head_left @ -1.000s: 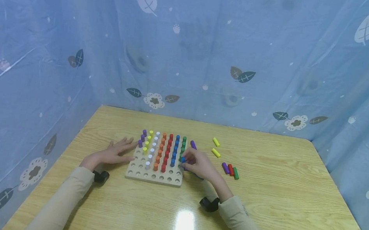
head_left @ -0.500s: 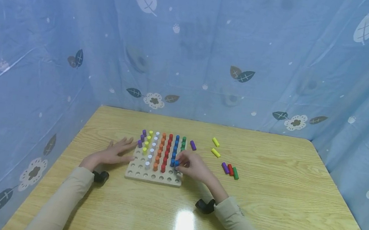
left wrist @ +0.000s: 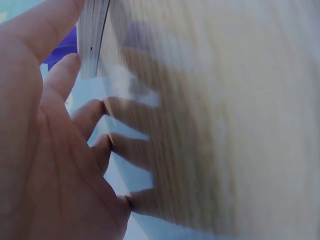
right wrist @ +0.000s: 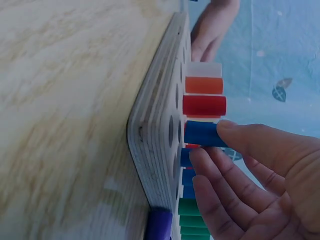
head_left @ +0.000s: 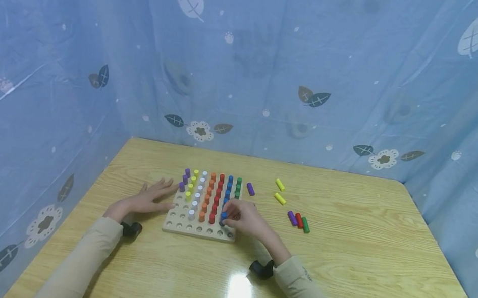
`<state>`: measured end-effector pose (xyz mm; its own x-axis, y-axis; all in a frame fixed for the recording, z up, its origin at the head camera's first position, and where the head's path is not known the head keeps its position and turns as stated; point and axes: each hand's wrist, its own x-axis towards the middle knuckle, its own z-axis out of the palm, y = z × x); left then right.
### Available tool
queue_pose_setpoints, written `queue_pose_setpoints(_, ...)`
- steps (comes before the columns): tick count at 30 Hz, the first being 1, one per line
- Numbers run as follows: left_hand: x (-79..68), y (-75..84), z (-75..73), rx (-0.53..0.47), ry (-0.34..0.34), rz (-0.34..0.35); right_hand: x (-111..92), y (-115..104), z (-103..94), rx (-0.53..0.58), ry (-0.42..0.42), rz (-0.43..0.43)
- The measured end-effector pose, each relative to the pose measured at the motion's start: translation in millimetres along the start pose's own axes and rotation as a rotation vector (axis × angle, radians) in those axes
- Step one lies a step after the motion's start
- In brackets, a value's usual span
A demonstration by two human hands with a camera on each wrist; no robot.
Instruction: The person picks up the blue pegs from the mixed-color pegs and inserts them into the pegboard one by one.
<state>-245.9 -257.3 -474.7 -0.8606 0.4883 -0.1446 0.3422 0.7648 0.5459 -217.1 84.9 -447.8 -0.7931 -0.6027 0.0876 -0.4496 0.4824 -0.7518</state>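
A wooden pegboard [head_left: 190, 232] stands on the table, with columns of purple, yellow, white, orange, red, blue and green pegs upright in its holes. My right hand [head_left: 247, 219] pinches a blue peg [right wrist: 201, 133] between thumb and forefinger. That peg stands at the near end of the blue column, beside a red peg [right wrist: 205, 105]; whether it is fully seated cannot be told. My left hand [head_left: 146, 200] lies at the board's left side with fingers spread, thumb and forefinger touching or close to its edge. The right hand hides part of the green column.
Right of the board lie loose pegs: a purple peg [head_left: 250, 189], two yellow ones [head_left: 280, 185], and a cluster of purple, red [head_left: 299, 220] and green [head_left: 305, 225]. A blue patterned curtain [head_left: 250, 69] surrounds the table [head_left: 342, 265] at back and sides.
My right hand has carried the blue peg from the board's right edge leftward and nearer, to the near end of the blue column. The left hand has stayed still.
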Motion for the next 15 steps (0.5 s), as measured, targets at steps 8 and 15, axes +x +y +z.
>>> queue_pose_setpoints(8, -0.3, 2.0, 0.4, -0.001, -0.001, -0.002, 2.1, 2.6, 3.7, -0.01, -0.013, 0.018)
queue_pose_setpoints(15, -1.3, 4.0, -0.9, 0.006, 0.002, -0.008, 1.3, -0.8, 1.6, -0.018, -0.024, 0.023)
